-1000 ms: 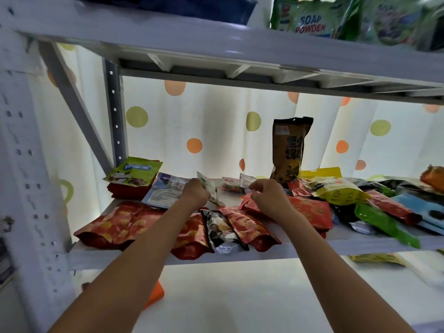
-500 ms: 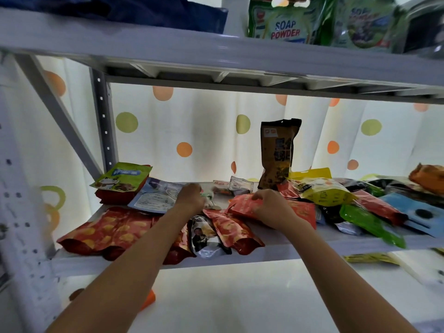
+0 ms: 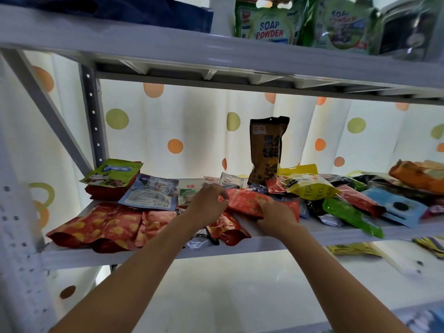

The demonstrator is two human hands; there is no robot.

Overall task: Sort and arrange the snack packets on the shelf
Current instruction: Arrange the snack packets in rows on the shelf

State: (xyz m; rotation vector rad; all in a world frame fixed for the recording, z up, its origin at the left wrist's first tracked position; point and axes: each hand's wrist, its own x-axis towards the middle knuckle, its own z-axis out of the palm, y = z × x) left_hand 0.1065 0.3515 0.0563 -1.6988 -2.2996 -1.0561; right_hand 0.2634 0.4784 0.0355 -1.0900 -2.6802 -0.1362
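Snack packets lie scattered on the white shelf point(image 3: 264, 243). My right hand point(image 3: 275, 211) grips the near edge of an orange-red packet point(image 3: 245, 200) lying in the middle of the shelf. My left hand point(image 3: 207, 201) is at the same packet's left end, fingers curled over it. Below my left wrist lie more red packets point(image 3: 225, 229) and a dark silver one point(image 3: 199, 241). Large red-and-yellow packets point(image 3: 96, 225) are lined up at the front left. A brown packet point(image 3: 265, 150) stands upright at the back.
A green packet point(image 3: 113, 171) on a red stack and a blue-white packet point(image 3: 151, 193) lie at the back left. A mixed heap of yellow point(image 3: 310, 186), green point(image 3: 348, 215), blue point(image 3: 396, 207) and orange packets fills the right. Soap powder bags point(image 3: 269, 25) stand on the shelf above.
My left hand has let go of the small pale packet and moved right onto the orange-red packet. My right hand has pulled that packet toward the shelf front and left.
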